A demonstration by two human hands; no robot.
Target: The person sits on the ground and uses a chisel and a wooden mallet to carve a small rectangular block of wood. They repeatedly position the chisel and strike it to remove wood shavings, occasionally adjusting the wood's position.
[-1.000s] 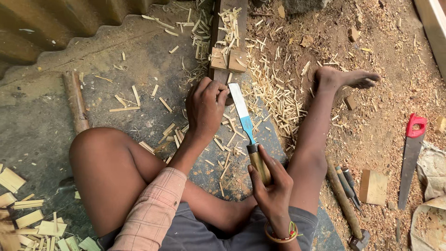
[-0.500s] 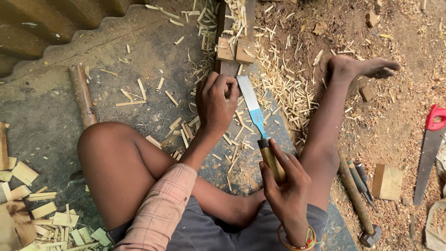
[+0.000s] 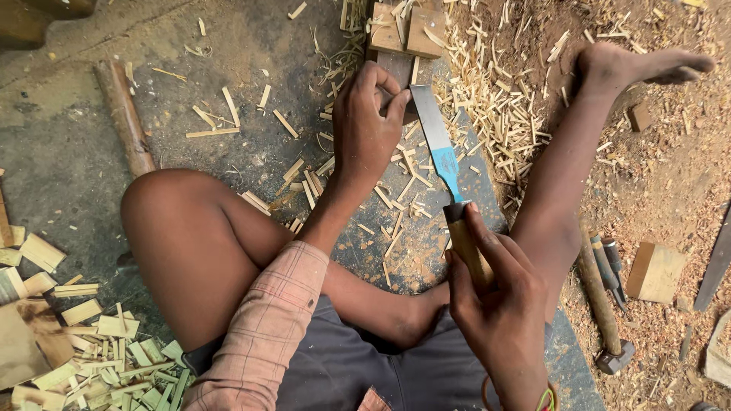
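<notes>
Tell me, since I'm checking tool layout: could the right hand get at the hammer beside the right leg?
Probably yes: the hammer lies just outside the right leg, near the right hand, but its fingers grip the chisel.

I am seated on the ground of an open, floor-level woodworking workshop. The work surface is a dark slab [image 3: 228, 114] laid on bare earth, and it is covered with split wood slivers [image 3: 487, 114]. To my right the soil is mixed with sawdust [image 3: 670, 198]. Hand tools lie there: a hammer [image 3: 601, 304], chisels [image 3: 613, 266] just beside it, a small wooden block [image 3: 656, 272] and a saw blade [image 3: 717, 259]. At my left a pile of cut wood strips [image 3: 99, 358] is stacked. A round wooden handle [image 3: 124, 118] rests on the slab.
</notes>
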